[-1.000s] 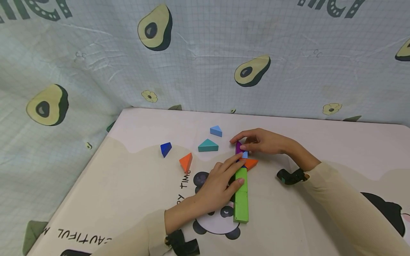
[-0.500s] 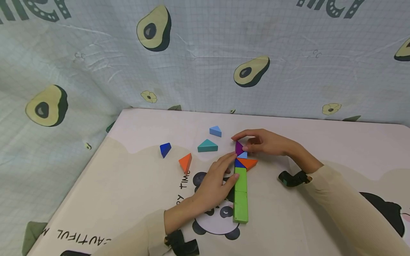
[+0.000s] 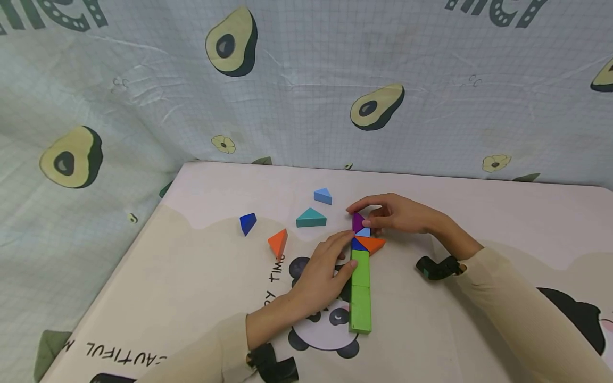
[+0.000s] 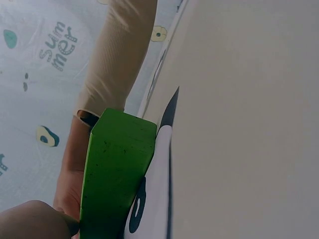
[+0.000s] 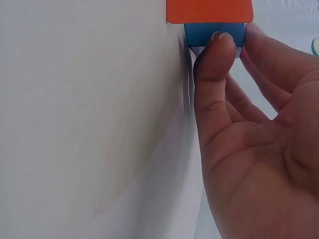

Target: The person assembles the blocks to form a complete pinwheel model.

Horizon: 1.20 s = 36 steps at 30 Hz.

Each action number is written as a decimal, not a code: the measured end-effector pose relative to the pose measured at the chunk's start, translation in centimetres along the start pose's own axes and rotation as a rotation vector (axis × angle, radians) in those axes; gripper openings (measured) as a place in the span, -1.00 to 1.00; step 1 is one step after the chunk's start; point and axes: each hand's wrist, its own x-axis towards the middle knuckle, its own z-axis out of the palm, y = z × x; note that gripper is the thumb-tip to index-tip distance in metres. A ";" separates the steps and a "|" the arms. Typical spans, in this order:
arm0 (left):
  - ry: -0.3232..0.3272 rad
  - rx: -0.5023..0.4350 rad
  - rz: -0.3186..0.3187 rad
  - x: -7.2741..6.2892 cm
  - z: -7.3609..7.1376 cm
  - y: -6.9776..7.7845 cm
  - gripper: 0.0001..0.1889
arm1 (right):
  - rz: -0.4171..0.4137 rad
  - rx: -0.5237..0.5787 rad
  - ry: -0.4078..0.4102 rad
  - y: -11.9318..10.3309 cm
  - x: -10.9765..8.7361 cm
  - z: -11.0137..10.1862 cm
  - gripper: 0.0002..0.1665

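Note:
A row of blocks runs away from me in the head view. Two green blocks (image 3: 360, 290) form its near part. Beyond them lie a dark blue triangular block (image 3: 358, 245), an orange one (image 3: 373, 243) jutting right, a light blue one (image 3: 364, 232) and a purple one (image 3: 357, 222) at the far end. My right hand (image 3: 395, 214) pinches the purple triangular block between thumb and index finger; its thumb (image 5: 215, 57) also overlaps the blue block in the right wrist view. My left hand (image 3: 318, 276) lies along the row's left side, fingertips by the light blue block and thumb at the green block.
Left of the row lie loose triangular blocks: light blue (image 3: 323, 196), teal (image 3: 311, 218), dark blue (image 3: 247, 223) and orange (image 3: 278, 243). The printed tablecloth (image 3: 412, 330) reaches back to a hanging avocado-patterned sheet (image 3: 297, 106).
My left hand has drawn back left off the row's top, uncovering the dark blue and orange blocks. My right hand has shifted slightly right, its thumb sliding to the purple block's right side.

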 end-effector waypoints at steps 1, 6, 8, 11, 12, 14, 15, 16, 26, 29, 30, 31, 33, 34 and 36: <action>0.000 0.001 0.001 0.0 0.0 0.0 -0.44 | 0.003 -0.002 0.000 0.0 0.0 0.0 -0.53; -0.002 0.006 -0.003 0.0 0.0 0.0 -0.44 | 0.006 -0.010 -0.003 0.0 0.0 0.0 -0.53; -0.002 0.006 -0.003 0.0 0.0 0.0 -0.44 | 0.004 -0.008 -0.004 0.1 0.0 0.0 -0.53; -0.003 0.006 -0.003 0.0 0.0 0.0 -0.44 | 0.004 -0.002 -0.004 0.2 0.0 0.0 -0.53; -0.003 0.006 -0.002 0.0 0.0 0.0 -0.44 | 0.005 -0.002 -0.003 0.2 0.1 0.0 -0.53; -0.005 0.009 -0.004 0.0 0.0 0.0 -0.43 | 0.008 0.003 -0.002 0.2 0.1 0.0 -0.53; -0.005 0.012 -0.004 0.0 0.0 0.1 -0.43 | 0.008 0.003 -0.001 0.2 0.1 0.0 -0.53; -0.006 0.013 -0.003 0.0 0.0 0.1 -0.43 | 0.008 0.004 -0.001 0.2 0.1 0.0 -0.53; -0.010 0.019 -0.007 0.0 0.1 -0.1 -0.43 | 0.017 0.016 0.003 0.1 0.0 0.2 -0.52; -0.011 0.017 -0.009 0.0 0.1 -0.1 -0.43 | 0.019 0.019 0.003 0.1 -0.1 0.3 -0.52; -0.012 0.016 -0.009 0.0 0.1 -0.1 -0.43 | 0.017 0.020 0.001 0.1 -0.1 0.3 -0.52; -0.012 0.016 -0.010 0.0 0.1 -0.1 -0.43 | 0.017 0.021 0.000 0.1 -0.1 0.3 -0.52; -0.011 0.016 -0.011 0.0 0.1 0.0 -0.42 | 0.015 0.023 -0.002 0.1 -0.1 0.3 -0.52; -0.010 0.015 -0.011 0.0 0.1 0.0 -0.42 | 0.014 0.024 -0.002 0.1 -0.1 0.2 -0.52; -0.010 0.014 -0.012 0.0 0.1 0.0 -0.42 | 0.013 0.023 0.000 0.1 -0.1 0.2 -0.52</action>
